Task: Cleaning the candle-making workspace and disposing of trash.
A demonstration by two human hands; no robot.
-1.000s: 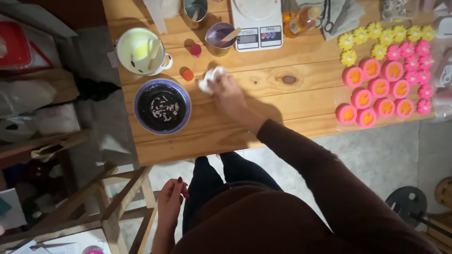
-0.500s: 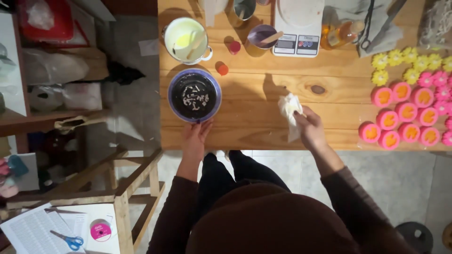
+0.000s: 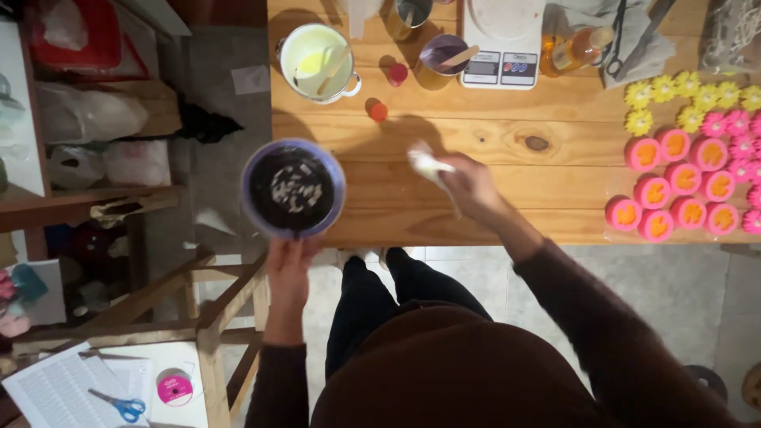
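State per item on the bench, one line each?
purple bowl: held by left hand, at table edge, dark contents
white cloth: gripped in right hand
white pot: open, stick inside
scale: pan empty

One purple bowl [image 3: 293,189], one scale [image 3: 505,41], one white pot [image 3: 317,62], two small red caps [image 3: 379,111]

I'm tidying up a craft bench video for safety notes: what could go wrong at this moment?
The purple bowl of dark contents juts past the wooden table's near edge, with only the left hand at its rim; a slip might tip it to the floor. The right hand holds a white cloth above the tabletop; a wide sweep might knock the small orange cap or the red one.
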